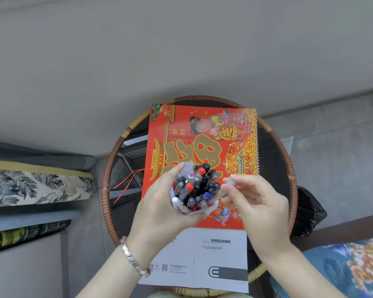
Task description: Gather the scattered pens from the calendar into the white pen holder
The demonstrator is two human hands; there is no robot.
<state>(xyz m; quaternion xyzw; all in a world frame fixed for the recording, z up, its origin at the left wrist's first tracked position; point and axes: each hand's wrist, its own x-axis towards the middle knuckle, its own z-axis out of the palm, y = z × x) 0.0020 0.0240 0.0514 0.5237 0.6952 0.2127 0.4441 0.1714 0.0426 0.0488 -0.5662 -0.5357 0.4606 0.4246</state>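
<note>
Step in hand, as I read it: seating a pale pen (232,183) into the white pen holder (205,211). I would steer its tip into a gap among the packed pens (194,186) and press straight down, keeping the holder upright (it looks nearly full). The left hand (159,209) is wrapped round the holder over the near edge of the red calendar (202,130), where I see no loose pens. The right hand (261,203) pinches the pale pen between thumb and fingertips, just beside the holder's rim.
</note>
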